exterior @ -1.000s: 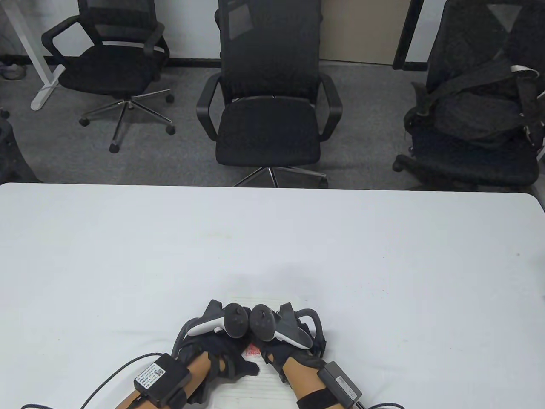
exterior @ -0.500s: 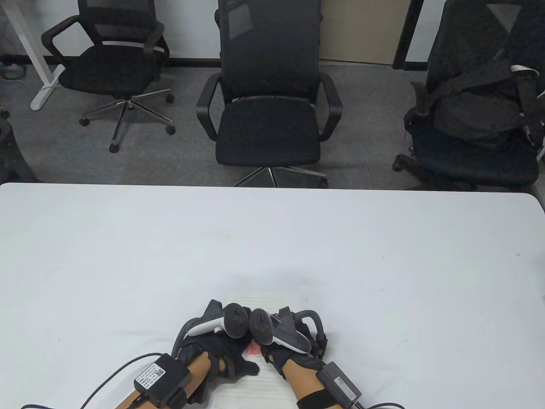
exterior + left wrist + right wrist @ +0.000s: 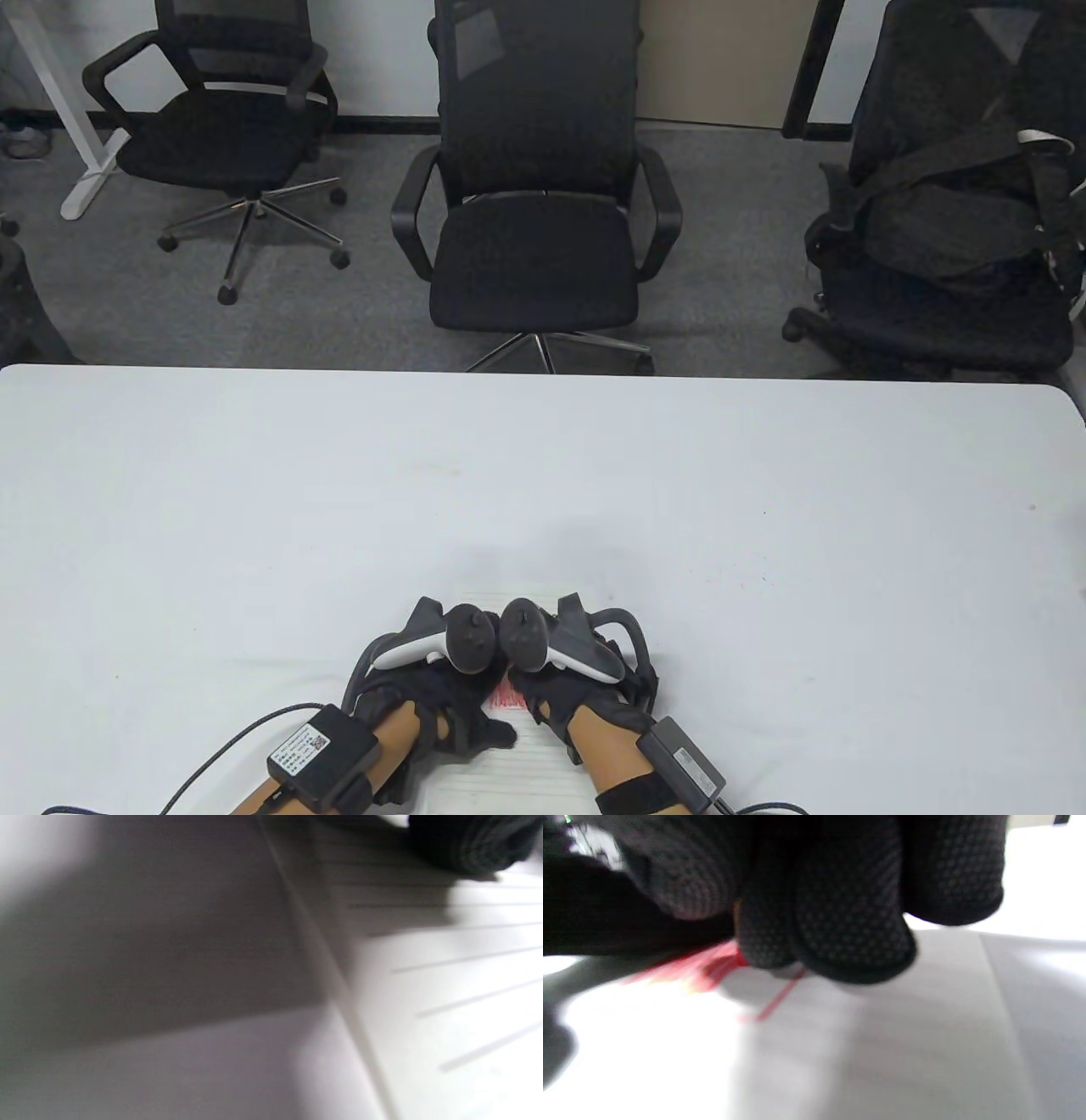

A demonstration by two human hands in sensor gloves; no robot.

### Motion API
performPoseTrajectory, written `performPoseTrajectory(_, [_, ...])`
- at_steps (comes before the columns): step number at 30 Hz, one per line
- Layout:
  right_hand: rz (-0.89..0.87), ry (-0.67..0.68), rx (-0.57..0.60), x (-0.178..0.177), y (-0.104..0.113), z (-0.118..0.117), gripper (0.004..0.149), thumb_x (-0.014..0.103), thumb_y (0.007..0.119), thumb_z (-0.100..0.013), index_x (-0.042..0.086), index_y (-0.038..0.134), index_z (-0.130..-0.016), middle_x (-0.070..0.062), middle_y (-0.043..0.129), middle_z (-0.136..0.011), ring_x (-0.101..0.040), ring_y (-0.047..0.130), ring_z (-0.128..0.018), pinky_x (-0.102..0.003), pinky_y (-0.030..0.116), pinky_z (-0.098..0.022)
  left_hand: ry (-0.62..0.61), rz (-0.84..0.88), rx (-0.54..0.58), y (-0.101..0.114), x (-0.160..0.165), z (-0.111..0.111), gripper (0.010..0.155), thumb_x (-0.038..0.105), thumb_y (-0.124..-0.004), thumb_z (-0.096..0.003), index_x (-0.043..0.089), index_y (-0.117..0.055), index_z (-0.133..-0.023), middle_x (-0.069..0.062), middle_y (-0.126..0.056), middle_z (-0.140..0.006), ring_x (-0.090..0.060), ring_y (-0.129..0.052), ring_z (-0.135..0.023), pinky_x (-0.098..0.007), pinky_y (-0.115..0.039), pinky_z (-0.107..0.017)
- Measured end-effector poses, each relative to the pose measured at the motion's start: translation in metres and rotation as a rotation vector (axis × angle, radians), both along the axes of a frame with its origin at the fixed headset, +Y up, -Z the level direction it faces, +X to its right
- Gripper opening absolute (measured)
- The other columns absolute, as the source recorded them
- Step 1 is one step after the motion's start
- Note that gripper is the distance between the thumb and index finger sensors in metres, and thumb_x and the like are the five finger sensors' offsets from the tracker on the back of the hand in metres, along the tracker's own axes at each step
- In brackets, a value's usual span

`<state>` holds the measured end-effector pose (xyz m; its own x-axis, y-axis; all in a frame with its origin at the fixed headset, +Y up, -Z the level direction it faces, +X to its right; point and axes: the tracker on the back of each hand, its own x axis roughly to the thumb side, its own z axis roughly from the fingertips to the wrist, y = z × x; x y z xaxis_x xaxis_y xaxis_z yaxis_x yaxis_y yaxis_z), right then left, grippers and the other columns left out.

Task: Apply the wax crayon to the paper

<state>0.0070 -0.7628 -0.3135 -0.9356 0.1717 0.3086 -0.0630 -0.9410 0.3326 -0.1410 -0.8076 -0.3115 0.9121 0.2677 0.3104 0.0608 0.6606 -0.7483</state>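
Note:
A sheet of lined white paper (image 3: 509,755) lies at the table's near edge, under both hands. A patch of red crayon strokes (image 3: 507,698) shows on it between the hands. My right hand (image 3: 543,700) has its fingers (image 3: 848,933) bunched tightly together just above the paper (image 3: 882,1048), at the red strokes (image 3: 712,967). The crayon itself is almost wholly hidden inside the fingers. My left hand (image 3: 462,709) rests flat on the paper's left part, thumb stretched toward the strokes. One of its fingertips (image 3: 466,840) touches the lined sheet (image 3: 445,984).
The white table (image 3: 543,475) stretches away beyond the hands. Three black office chairs (image 3: 534,212) stand on the floor past its far edge. Cables (image 3: 221,755) run from both wrists toward the near edge.
My right hand has shifted slightly away and to the right, and the red patch looks a little larger. My left hand has not moved.

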Motion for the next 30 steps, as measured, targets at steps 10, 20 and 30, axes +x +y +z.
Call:
performPoseTrajectory(10, [-0.005, -0.001, 0.138, 0.0006, -0.0012, -0.0008, 0.04, 0.04, 0.083, -0.039, 0.021, 0.086, -0.074, -0.006, 0.1, -0.055, -0.019, 0.102, -0.035, -0.045, 0.087, -0.038, 0.0, 0.0, 0.0, 0.0, -0.0001, -0.0001, 0.104, 0.08, -0.073, -0.0366, 0.05, 0.004, -0.101, 0.02, 0.018, -0.102, -0.015, 0.018, -0.101, -0.059, 0.002, -0.071])
performPoseTrajectory(20, [-0.031, -0.054, 0.22, 0.0012, -0.0036, 0.0023, 0.04, 0.04, 0.083, -0.039, 0.022, 0.085, -0.075, -0.006, 0.1, -0.057, -0.019, 0.102, -0.037, -0.045, 0.087, -0.04, 0.0, 0.001, 0.0, -0.0002, -0.0001, -0.0002, 0.104, 0.08, -0.073, -0.0366, 0.05, 0.003, -0.101, 0.02, 0.018, -0.102, -0.015, 0.018, -0.101, -0.059, 0.002, -0.07])
performPoseTrajectory(30, [-0.026, -0.036, 0.217, 0.0037, -0.0032, 0.0032, 0.04, 0.04, 0.083, -0.039, 0.022, 0.086, -0.074, -0.006, 0.1, -0.056, -0.019, 0.102, -0.036, -0.045, 0.087, -0.04, -0.001, 0.002, -0.001, -0.0003, -0.0002, -0.0003, 0.104, 0.08, -0.073, -0.0366, 0.05, 0.004, -0.101, 0.02, 0.018, -0.102, -0.014, 0.018, -0.101, -0.059, 0.002, -0.07])
